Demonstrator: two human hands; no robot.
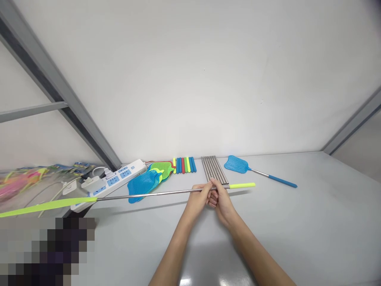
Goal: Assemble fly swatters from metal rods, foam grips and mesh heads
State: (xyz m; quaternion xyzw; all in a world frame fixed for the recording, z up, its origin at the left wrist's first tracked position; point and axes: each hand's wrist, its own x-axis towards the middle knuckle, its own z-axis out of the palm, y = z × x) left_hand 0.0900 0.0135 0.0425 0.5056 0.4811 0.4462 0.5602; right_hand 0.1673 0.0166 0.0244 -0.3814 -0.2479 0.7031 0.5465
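Note:
A telescopic fly swatter (pixel 127 196) stretches sideways above the table, its yellow-green head at the far left and its yellow grip at the right. My left hand (pixel 198 197) is closed round its metal rod near the middle of the table. Right beside it, my right hand (pixel 222 200) pinches the rod close to the yellow grip; the two hands touch. Just behind them lies a row of metal rods (pixel 214 169). Left of these rods are several coloured grip sleeves (pixel 184 165) in blue, red, green and yellow.
Blue swatter heads (pixel 143 185) and a green one (pixel 162 169) overlap at the left. A blue fly swatter (pixel 268 174) lies at the right. A white power strip (pixel 119 178) with plugs sits at the left edge, near bagged colourful items (pixel 26 182). A wall stands behind the table.

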